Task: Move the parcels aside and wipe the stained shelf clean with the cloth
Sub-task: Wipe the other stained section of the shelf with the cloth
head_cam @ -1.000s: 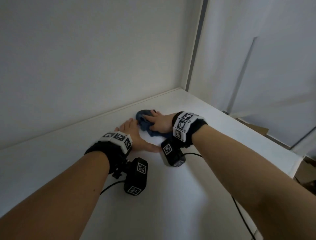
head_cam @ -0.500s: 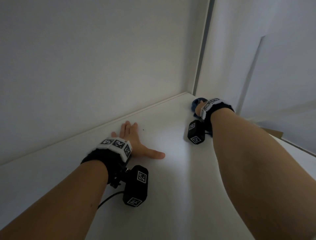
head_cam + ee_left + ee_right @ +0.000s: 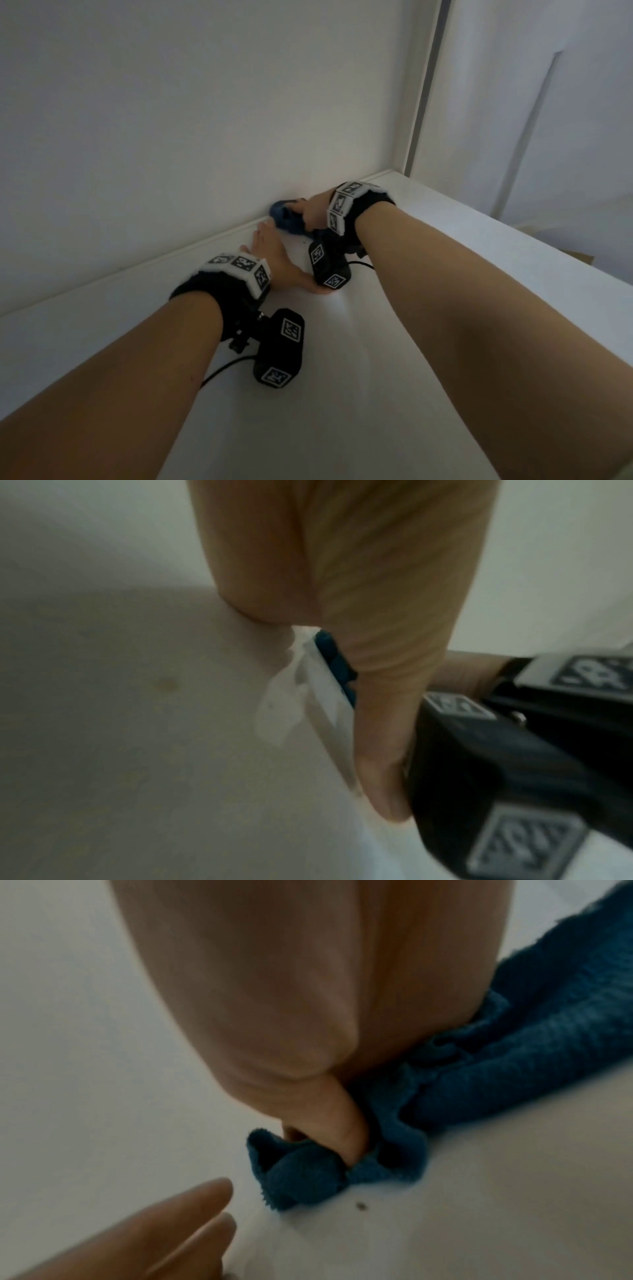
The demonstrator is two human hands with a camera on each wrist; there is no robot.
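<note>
A crumpled blue cloth [image 3: 286,219] lies on the white shelf [image 3: 428,274] against the back wall. My right hand [image 3: 308,212] grips the cloth [image 3: 479,1056], with the thumb tucked into its folds, and presses it onto the shelf. My left hand [image 3: 270,253] lies flat on the shelf with straight fingers, its fingertips [image 3: 192,1204] close to the cloth's left edge. A small dark speck [image 3: 360,1206] sits on the shelf just in front of the cloth. A faint yellowish spot [image 3: 167,684] shows on the shelf in the left wrist view. No parcels are in view.
The white back wall [image 3: 205,120] meets the shelf along a seam. A side panel and a vertical upright [image 3: 424,85] close off the far right corner. The shelf's right edge [image 3: 548,246] drops off, with a brown cardboard corner [image 3: 579,257] beyond. Black cables trail from both wrist cameras.
My right hand has swept the cloth from the far right corner back leftward along the wall to beside my left hand. The left hand stays flat on the shelf.
</note>
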